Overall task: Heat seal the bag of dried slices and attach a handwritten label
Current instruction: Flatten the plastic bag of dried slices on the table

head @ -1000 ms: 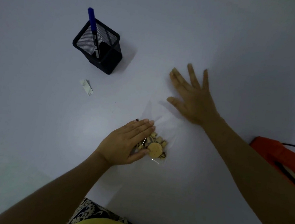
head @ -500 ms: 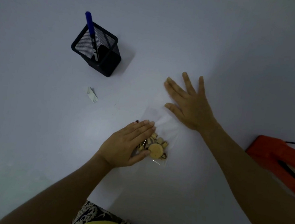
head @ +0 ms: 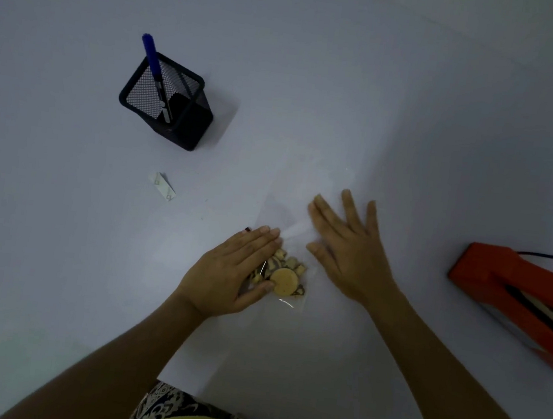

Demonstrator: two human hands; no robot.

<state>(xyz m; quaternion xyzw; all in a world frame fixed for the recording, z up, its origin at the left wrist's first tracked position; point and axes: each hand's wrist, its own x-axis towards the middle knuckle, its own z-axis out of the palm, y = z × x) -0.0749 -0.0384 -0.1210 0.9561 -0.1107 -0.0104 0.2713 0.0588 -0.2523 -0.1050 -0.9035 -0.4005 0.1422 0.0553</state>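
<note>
Left hand (head: 230,273) flat on bag (head: 290,245); right hand (head: 350,248) flat, fingers spread.

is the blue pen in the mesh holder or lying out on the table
In the holder. The blue pen stands tilted inside the black mesh holder, its cap poking above the rim.

head cam | steep downward look | close over white table (head: 319,59)

A plain white table (head: 319,59) fills nearly the whole view, dimly lit, its surface shading to grey-blue. Light falls brightest on the stretch right of the black mesh pen holder (head: 167,102). Below the holder, the table's near edge meets patterned fabric (head: 170,404).
</note>
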